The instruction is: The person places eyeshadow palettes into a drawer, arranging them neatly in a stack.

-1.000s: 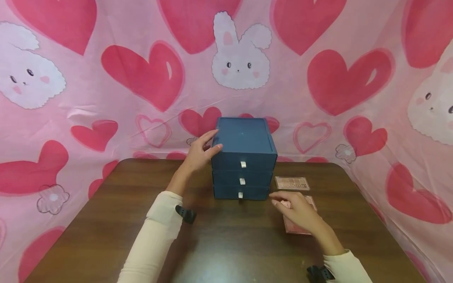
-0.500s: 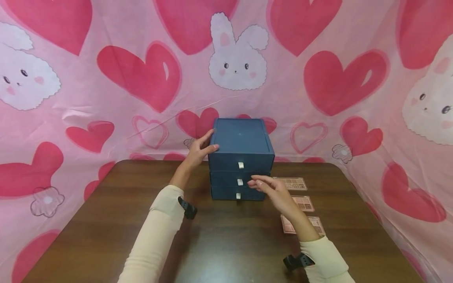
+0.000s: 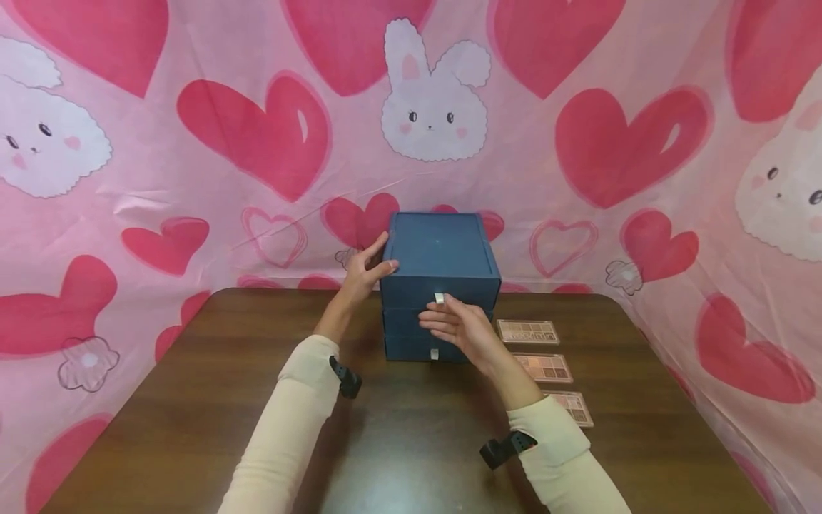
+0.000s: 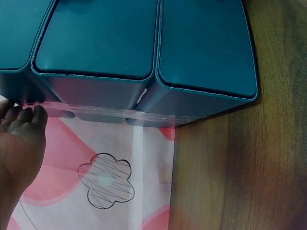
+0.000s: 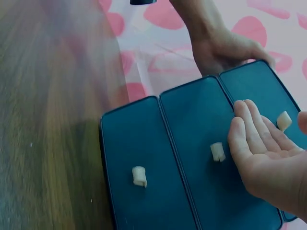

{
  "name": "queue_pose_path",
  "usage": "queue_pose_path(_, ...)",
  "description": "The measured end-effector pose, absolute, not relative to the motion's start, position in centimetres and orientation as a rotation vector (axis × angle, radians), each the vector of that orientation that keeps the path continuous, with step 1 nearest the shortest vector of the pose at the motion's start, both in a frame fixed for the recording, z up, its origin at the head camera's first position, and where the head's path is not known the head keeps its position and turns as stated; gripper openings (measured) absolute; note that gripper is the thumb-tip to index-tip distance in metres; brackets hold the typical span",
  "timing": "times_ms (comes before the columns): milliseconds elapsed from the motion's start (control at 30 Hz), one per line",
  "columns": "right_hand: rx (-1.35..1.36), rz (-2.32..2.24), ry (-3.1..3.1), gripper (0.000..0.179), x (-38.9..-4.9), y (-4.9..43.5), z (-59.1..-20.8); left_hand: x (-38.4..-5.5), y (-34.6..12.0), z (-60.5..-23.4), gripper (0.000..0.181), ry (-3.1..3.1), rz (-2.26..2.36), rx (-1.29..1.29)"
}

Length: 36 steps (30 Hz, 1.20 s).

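A blue three-drawer box [image 3: 443, 246] stands at the back of the table, its drawers closed, each with a small pale pull tab. My left hand [image 3: 361, 277] rests against the box's left side, its thumb at the upper front edge. My right hand [image 3: 467, 327] is in front of the drawers with fingers extended, near the top tab [image 3: 439, 298]. In the right wrist view that top tab [image 5: 284, 121] lies between thumb and fingers, not pinched. The middle tab [image 5: 218, 152] is beside my fingertips; the head view hides it behind the hand.
Three flat makeup palettes lie in a row right of the box: a far one [image 3: 529, 331], a middle one [image 3: 546, 368] and a near one [image 3: 574, 409], partly behind my right forearm. A pink cloth with hearts and rabbits [image 3: 437, 178] hangs behind the brown table [image 3: 398, 442].
My right hand has moved left and up from over the palettes to the front of the drawers, uncovering the palettes. My left hand has stayed at the box's left side.
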State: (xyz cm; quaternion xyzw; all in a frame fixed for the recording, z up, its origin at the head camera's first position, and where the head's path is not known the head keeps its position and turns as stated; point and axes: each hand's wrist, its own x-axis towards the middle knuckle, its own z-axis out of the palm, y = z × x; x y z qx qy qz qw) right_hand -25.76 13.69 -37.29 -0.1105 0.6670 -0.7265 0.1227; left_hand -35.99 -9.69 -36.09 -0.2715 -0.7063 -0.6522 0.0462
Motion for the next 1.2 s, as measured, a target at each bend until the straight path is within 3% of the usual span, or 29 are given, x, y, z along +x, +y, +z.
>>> queue_pose_path(267, -0.220, -2.249, 1.861, 0.060, -26.2, 12.4, -37.0, -36.0, -9.6, -36.2, 0.075, -2.205, -1.911, -0.781)
queue_pose_path(833, -0.200, -2.381, 1.876, 0.033, -26.0, 11.2, -37.6, -36.1, -9.3, -36.5, 0.072, -2.107, -1.994, -0.787)
queue_pose_path(1200, -0.191, -2.436, 1.860, 0.031, -25.3, 10.9, -38.2, -36.1, -9.2, -36.7, 0.073, -2.095, -1.983, -0.791)
